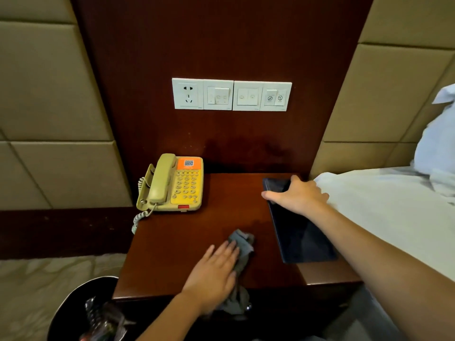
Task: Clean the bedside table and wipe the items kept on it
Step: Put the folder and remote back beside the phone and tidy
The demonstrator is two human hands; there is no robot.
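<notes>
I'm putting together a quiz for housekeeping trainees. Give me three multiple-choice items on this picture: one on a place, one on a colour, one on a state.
1. Where on the bedside table does the telephone stand?
A. front right corner
B. rear left corner
C. centre front

2. What colour is the cloth?
A. red
B. white
C. grey

3. How is the handset?
A. resting in its cradle
B. lying loose on the table
C. held in a hand

Answers: 1 B, the phone sits at the back left. 2 C, the cloth under the left hand is grey. 3 A, the handset lies in the cradle, while the right hand is on the black tray.
</notes>
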